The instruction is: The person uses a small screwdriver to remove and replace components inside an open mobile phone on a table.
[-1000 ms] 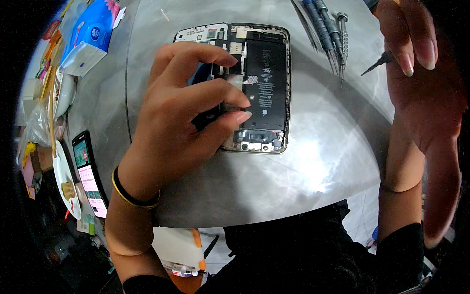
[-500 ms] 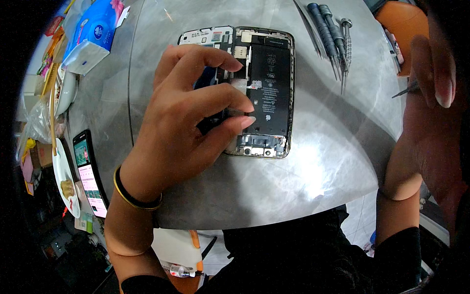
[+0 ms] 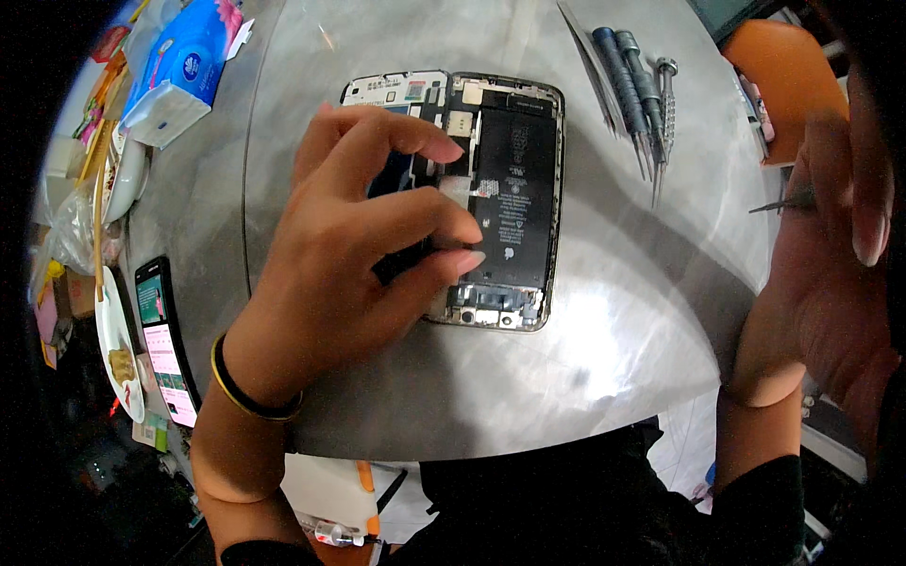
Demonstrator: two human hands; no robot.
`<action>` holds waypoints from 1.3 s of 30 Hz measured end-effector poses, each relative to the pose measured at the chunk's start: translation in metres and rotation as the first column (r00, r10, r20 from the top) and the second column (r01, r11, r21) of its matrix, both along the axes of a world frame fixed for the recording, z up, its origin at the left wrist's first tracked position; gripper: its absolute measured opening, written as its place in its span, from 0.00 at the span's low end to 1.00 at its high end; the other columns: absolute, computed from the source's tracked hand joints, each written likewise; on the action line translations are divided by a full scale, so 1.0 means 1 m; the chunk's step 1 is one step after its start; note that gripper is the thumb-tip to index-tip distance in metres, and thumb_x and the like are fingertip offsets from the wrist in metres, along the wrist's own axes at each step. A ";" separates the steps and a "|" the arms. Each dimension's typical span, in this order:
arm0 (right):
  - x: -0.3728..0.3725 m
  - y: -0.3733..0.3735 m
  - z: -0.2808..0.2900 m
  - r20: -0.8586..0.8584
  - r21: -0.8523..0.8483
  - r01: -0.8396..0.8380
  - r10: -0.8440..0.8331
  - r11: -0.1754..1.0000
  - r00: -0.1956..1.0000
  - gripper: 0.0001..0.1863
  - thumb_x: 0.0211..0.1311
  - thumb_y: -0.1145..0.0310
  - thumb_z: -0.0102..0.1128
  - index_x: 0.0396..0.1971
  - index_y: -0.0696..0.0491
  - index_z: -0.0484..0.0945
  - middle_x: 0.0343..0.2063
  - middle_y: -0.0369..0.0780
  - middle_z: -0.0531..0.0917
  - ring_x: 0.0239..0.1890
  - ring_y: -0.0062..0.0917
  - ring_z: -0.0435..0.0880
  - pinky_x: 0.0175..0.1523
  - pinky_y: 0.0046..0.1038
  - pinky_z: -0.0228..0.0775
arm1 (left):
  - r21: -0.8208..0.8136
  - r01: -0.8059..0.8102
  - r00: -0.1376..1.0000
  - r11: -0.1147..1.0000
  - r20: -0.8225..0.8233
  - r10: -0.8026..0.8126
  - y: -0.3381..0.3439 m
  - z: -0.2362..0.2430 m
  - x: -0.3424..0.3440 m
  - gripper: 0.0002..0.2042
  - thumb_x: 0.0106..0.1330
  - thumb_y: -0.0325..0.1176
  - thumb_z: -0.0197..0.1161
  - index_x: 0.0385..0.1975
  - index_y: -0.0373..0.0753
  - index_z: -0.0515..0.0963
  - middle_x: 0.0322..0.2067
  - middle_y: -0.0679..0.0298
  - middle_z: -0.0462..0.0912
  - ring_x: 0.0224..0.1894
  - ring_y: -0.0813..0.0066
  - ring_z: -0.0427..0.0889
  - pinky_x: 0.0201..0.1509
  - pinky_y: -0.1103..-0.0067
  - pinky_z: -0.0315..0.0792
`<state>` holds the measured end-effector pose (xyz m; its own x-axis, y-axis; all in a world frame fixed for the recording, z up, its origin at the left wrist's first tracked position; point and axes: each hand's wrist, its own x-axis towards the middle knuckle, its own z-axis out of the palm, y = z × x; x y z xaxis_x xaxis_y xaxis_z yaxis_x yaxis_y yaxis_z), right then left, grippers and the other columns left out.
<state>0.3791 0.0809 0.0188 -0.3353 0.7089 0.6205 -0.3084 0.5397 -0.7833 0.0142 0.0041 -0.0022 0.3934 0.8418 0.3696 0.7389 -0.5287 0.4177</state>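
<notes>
An opened smartphone lies on the grey table: its back housing (image 3: 557, 189) on the right carries a black battery (image 3: 514, 203), and its screen half (image 3: 382, 88) is at the left. My left hand (image 3: 349, 217) reaches over the screen half, covering much of it. Its thumb and index finger come together in a pinch above the battery's left edge; whatever is in it is too small to make out. At the far right, my dim right hand (image 3: 840, 208) is raised, gripping a thin pointed metal tool (image 3: 781, 204) whose tip points left.
Tweezers (image 3: 593, 71) and several screwdrivers (image 3: 634, 90) lie beyond the phone to the right. A tissue pack (image 3: 175, 80), a second smartphone (image 3: 170, 340) and a white plate (image 3: 115, 330) line the left side. An orange chair back (image 3: 788, 75) stands past the right edge.
The phone and tabletop appear slightly lower in view. My left hand keeps its pinch over the phone. My right hand and its tool sit lower as well.
</notes>
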 end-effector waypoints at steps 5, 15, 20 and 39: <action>0.002 -0.002 -0.008 -0.027 -0.008 -0.002 0.001 1.000 1.000 0.20 0.64 0.65 0.58 0.54 0.53 0.68 0.48 0.49 0.79 0.47 0.32 0.83 0.52 0.31 0.76 | -0.029 -0.018 1.000 0.999 -0.006 0.018 -0.004 0.003 0.000 0.09 0.46 0.36 0.73 0.26 0.44 0.82 0.47 0.61 0.77 0.53 0.57 0.71 0.59 0.64 0.63; 0.003 -0.002 -0.013 -0.035 -0.024 0.003 -0.004 1.000 0.999 0.20 0.65 0.65 0.57 0.54 0.53 0.68 0.48 0.49 0.79 0.47 0.33 0.82 0.53 0.31 0.76 | -0.044 -0.033 0.999 0.998 -0.027 0.032 -0.005 0.004 0.000 0.09 0.48 0.38 0.73 0.26 0.46 0.82 0.47 0.61 0.77 0.54 0.57 0.72 0.66 0.55 0.53; 0.002 -0.002 -0.014 -0.040 -0.034 0.009 -0.010 0.999 0.999 0.19 0.65 0.65 0.56 0.54 0.52 0.68 0.48 0.49 0.79 0.47 0.33 0.82 0.53 0.31 0.76 | -0.048 -0.038 0.999 0.998 -0.028 0.037 -0.006 0.005 0.000 0.08 0.48 0.37 0.73 0.25 0.46 0.82 0.47 0.61 0.77 0.53 0.57 0.73 0.66 0.55 0.53; 0.001 -0.011 -0.018 -0.062 -0.048 0.049 -0.052 0.998 0.997 0.18 0.67 0.65 0.55 0.54 0.52 0.67 0.49 0.50 0.79 0.48 0.34 0.82 0.54 0.32 0.75 | -0.032 -0.011 0.999 0.999 -0.032 0.010 -0.003 0.005 0.000 0.08 0.46 0.36 0.73 0.25 0.46 0.82 0.47 0.61 0.77 0.53 0.56 0.71 0.62 0.60 0.59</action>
